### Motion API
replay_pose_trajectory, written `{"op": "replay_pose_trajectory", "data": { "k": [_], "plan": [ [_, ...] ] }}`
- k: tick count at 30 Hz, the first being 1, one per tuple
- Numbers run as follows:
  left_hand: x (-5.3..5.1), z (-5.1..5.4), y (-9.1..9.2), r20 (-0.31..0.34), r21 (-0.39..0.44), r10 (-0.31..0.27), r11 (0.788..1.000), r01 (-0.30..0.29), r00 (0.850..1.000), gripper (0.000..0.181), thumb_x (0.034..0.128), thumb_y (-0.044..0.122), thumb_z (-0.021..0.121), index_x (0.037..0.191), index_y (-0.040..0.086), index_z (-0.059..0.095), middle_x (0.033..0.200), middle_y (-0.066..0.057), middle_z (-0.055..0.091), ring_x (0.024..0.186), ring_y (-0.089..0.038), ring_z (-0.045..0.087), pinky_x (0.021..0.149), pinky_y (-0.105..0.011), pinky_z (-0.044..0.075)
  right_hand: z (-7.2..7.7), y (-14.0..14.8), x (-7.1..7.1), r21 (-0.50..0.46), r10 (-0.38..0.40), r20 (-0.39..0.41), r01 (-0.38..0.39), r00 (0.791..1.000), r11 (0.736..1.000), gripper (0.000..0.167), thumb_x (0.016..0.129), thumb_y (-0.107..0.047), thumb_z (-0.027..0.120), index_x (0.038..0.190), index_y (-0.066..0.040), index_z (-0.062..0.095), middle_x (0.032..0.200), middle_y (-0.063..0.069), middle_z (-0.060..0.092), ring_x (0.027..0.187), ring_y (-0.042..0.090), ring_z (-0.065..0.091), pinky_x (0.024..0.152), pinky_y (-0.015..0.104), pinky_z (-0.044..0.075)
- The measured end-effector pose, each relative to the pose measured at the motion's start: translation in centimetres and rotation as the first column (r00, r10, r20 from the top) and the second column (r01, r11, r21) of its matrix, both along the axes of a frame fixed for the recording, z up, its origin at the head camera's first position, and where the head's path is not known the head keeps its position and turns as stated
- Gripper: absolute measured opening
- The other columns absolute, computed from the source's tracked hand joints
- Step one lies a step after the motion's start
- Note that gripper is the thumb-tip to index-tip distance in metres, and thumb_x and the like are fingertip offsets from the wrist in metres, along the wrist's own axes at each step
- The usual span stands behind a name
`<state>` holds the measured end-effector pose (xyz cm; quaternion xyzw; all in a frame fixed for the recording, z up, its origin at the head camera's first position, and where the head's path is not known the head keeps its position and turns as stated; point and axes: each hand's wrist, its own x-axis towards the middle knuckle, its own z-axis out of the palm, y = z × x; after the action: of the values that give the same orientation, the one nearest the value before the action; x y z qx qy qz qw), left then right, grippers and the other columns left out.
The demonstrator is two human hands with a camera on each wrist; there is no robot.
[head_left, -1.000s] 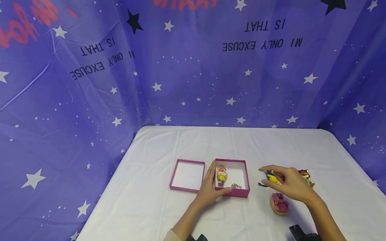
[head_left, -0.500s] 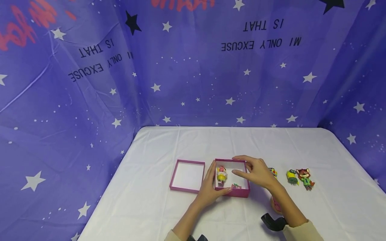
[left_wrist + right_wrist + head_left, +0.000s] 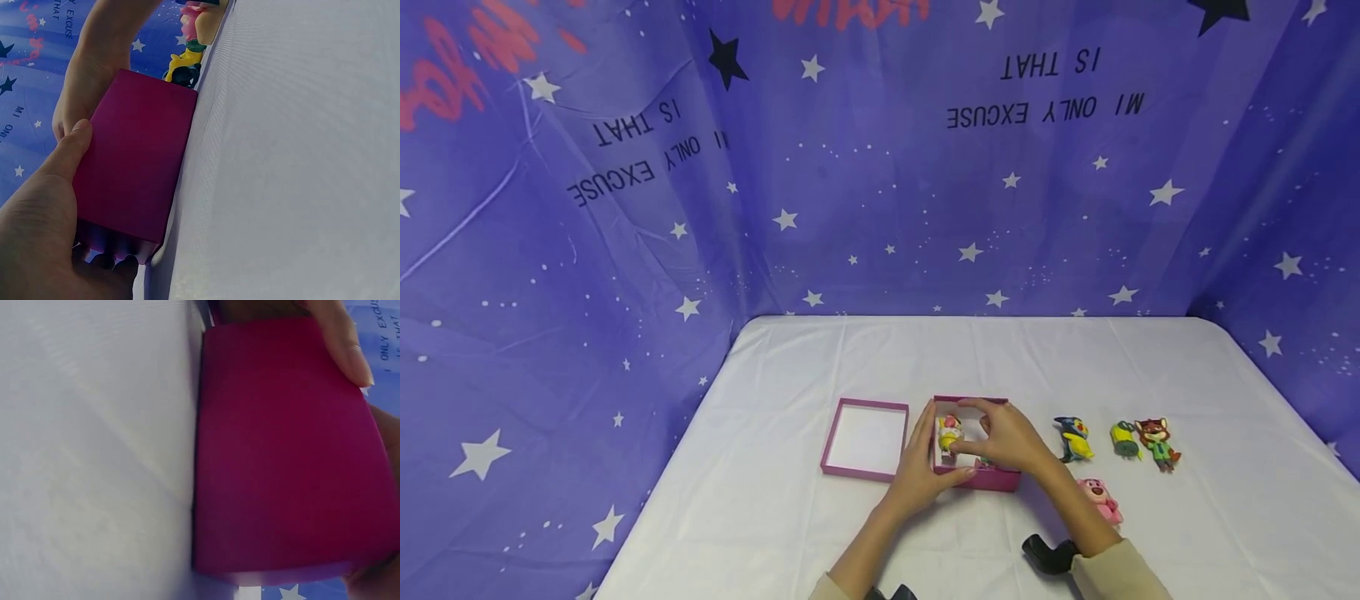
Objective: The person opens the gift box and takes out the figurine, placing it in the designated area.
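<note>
My left hand point(image 3: 919, 462) grips the left side of an open magenta box point(image 3: 1000, 480), its thumb over the front edge. In the left wrist view the same hand holds the box's point(image 3: 137, 156) end and side. Inside the box, a yellow-and-white figurine with a red top point(image 3: 950, 433) lies at the left. A small pink-and-green piece point(image 3: 983, 462) is partly hidden near the front wall. My right hand point(image 3: 1009, 437) reaches into the box from the right, thumb and forefinger spread apart beside the yellow figurine. The right wrist view shows mainly the box's magenta wall point(image 3: 287, 450).
The magenta-rimmed lid point(image 3: 867, 440) lies left of the box, white inside up. To the right are a blue-and-yellow bird figurine point(image 3: 1074, 439), a yellow-green figurine point(image 3: 1124, 439), a fox figurine point(image 3: 1159, 444) and a pink bear point(image 3: 1099, 500) partly behind the right forearm.
My right hand has moved left from over the bird figurine into the box. The bird figurine remains on the table. My left hand stays on the box.
</note>
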<state>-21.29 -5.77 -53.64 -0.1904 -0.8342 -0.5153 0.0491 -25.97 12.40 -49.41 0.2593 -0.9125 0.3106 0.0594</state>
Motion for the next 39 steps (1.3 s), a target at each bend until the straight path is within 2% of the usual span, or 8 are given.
{"op": "replay_pose_trajectory", "data": {
  "k": [3, 9, 15, 21, 25, 29, 35, 39],
  "plan": [
    [0.0, 0.1, 0.0, 0.009, 0.004, 0.001, 1.000, -0.001, 1.000, 0.108, 0.0734, 0.046, 0.074, 0.150, 0.018, 0.003, 0.154, -0.007, 0.007, 0.138, -0.028, 0.013, 0.106, -0.053, 0.022, -0.3, -0.4, 0.0, 0.055, 0.006, -0.053, -0.003, 0.999, 0.998, 0.071, 0.059, -0.055, 0.080, 0.117, -0.017, 0.064, 0.046, -0.015, 0.025, 0.043, 0.001, 0.022, 0.044, 0.022, 0.021],
    [0.1, 0.2, -0.1, 0.026, -0.001, 0.005, 1.000, -0.005, 1.000, 0.108, 0.0733, 0.046, 0.074, 0.150, 0.020, 0.002, 0.154, -0.004, 0.007, 0.138, -0.027, 0.012, 0.106, -0.054, 0.022, -0.7, -0.9, 0.3, 0.157, -0.025, -0.105, 0.041, 0.994, 0.987, 0.075, 0.054, -0.061, 0.079, 0.115, -0.018, 0.065, 0.050, -0.016, 0.039, 0.050, 0.003, 0.036, 0.059, 0.028, 0.034],
    [0.1, 0.1, 0.0, 0.031, 0.005, 0.000, 1.000, 0.000, 1.000, 0.108, 0.0736, 0.047, 0.074, 0.150, 0.019, 0.003, 0.154, -0.005, 0.007, 0.139, -0.025, 0.012, 0.108, -0.051, 0.021, -0.7, -1.1, 0.4, 0.237, -0.059, -0.096, 0.081, 0.994, 0.968, 0.080, 0.053, -0.064, 0.078, 0.117, -0.017, 0.063, 0.060, -0.008, 0.057, 0.054, 0.009, 0.042, 0.074, 0.038, 0.043],
    [-0.1, 0.0, 0.0, 0.016, -0.006, 0.007, 1.000, -0.006, 1.000, 0.107, 0.0742, 0.048, 0.073, 0.150, 0.020, 0.002, 0.154, -0.005, 0.007, 0.139, -0.023, 0.011, 0.108, -0.050, 0.021, -0.5, -1.2, 0.5, 0.287, -0.079, -0.083, 0.100, 0.993, 0.953, 0.079, 0.054, -0.063, 0.078, 0.113, -0.012, 0.064, 0.075, -0.001, 0.068, 0.066, 0.019, 0.054, 0.089, 0.049, 0.040],
    [0.0, 0.0, -0.1, 0.036, -0.003, 0.002, 1.000, -0.002, 0.999, 0.107, 0.0744, 0.047, 0.073, 0.150, 0.021, 0.001, 0.154, -0.003, 0.006, 0.139, -0.025, 0.011, 0.107, -0.051, 0.022, -0.6, -1.3, 0.5, 0.294, -0.082, -0.074, 0.101, 0.994, 0.951, 0.077, 0.055, -0.061, 0.078, 0.112, -0.011, 0.066, 0.084, 0.001, 0.070, 0.074, 0.021, 0.059, 0.089, 0.049, 0.040],
    [0.0, 0.1, -0.1, 0.040, -0.009, 0.002, 1.000, -0.002, 0.999, 0.107, 0.0746, 0.047, 0.072, 0.150, 0.018, 0.002, 0.154, -0.001, 0.005, 0.138, -0.026, 0.012, 0.106, -0.053, 0.023, -0.7, -1.4, 0.5, 0.287, -0.079, -0.083, 0.100, 0.993, 0.953, 0.074, 0.055, -0.059, 0.079, 0.111, -0.012, 0.066, 0.087, -0.001, 0.070, 0.073, 0.021, 0.057, 0.088, 0.047, 0.040],
    [0.0, 0.1, -0.2, 0.007, -0.022, 0.006, 1.000, -0.006, 1.000, 0.107, 0.0748, 0.047, 0.072, 0.150, 0.015, 0.003, 0.154, 0.000, 0.005, 0.139, -0.025, 0.012, 0.107, -0.051, 0.023, -0.7, -1.3, 0.6, 0.268, -0.075, -0.084, 0.095, 0.994, 0.959, 0.073, 0.057, -0.058, 0.079, 0.113, -0.013, 0.065, 0.091, 0.000, 0.070, 0.077, 0.021, 0.059, 0.091, 0.049, 0.040],
    [0.0, 0.1, -0.1, -0.016, -0.026, 0.008, 1.000, -0.008, 1.000, 0.107, 0.0747, 0.047, 0.072, 0.149, 0.013, 0.004, 0.154, -0.003, 0.007, 0.138, -0.027, 0.014, 0.106, -0.052, 0.024, -0.7, -1.1, 0.6, 0.244, -0.058, -0.106, 0.082, 0.993, 0.966, 0.073, 0.057, -0.054, 0.080, 0.115, -0.013, 0.063, 0.069, -0.006, 0.065, 0.061, 0.012, 0.051, 0.083, 0.043, 0.043]
  ]
}}
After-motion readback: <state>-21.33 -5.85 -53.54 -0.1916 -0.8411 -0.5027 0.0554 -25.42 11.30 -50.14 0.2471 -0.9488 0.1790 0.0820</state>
